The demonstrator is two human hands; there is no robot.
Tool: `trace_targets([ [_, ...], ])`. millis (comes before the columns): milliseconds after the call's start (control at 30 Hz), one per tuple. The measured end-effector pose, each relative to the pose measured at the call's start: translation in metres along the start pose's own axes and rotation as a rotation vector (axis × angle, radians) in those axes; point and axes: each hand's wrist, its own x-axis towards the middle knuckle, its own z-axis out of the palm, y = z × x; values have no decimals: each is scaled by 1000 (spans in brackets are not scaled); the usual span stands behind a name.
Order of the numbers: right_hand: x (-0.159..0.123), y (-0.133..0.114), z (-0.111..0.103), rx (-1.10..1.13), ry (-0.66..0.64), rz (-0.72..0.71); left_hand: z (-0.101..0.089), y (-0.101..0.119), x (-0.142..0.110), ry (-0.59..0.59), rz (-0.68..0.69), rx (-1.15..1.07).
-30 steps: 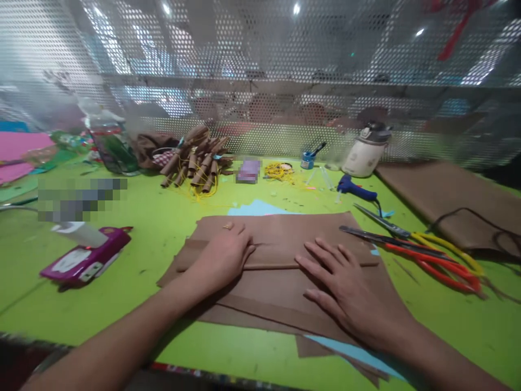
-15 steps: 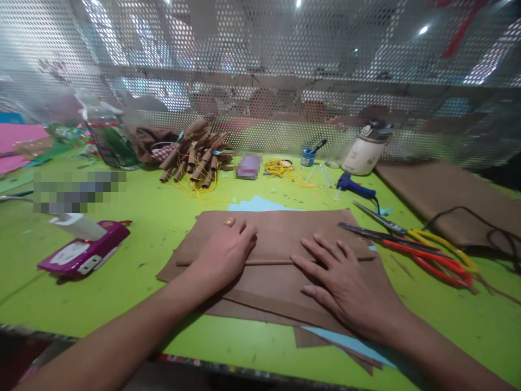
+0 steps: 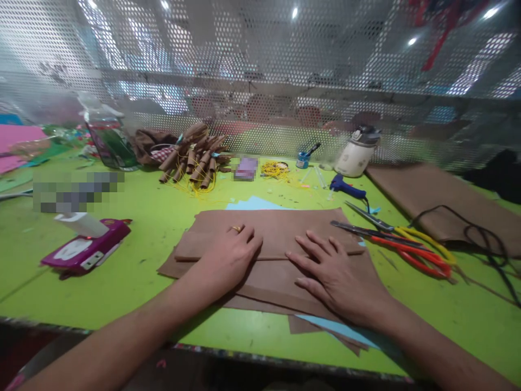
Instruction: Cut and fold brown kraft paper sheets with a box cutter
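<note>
L hand (image 3: 236, 251) half-curled, grip unclear | R hand (image 3: 336, 274) splayed | both on folded brn sheet (image 3: 272, 233), prob. to pin it flat

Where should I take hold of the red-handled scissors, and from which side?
Grip the red-handled scissors by their loops, probably with the right hand from the near right. The loops point that way, while the blades point left, tips over the brown paper. The yellow-handled scissors lie close behind, so the near side looks freer.
</note>
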Motion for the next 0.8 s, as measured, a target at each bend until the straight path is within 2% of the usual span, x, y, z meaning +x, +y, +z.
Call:
trace_targets([
  [267, 0, 1, 2, -9, -13, -4, -4, 32, -7, 21, 173, -94],
  [467, -1, -1, -4, -3, -28, -10, -1, 49, -13, -15, 96, -69],
  [800, 0, -5, -11, 17, -31, 24, 9, 54, -14, 15, 63, -22],
])
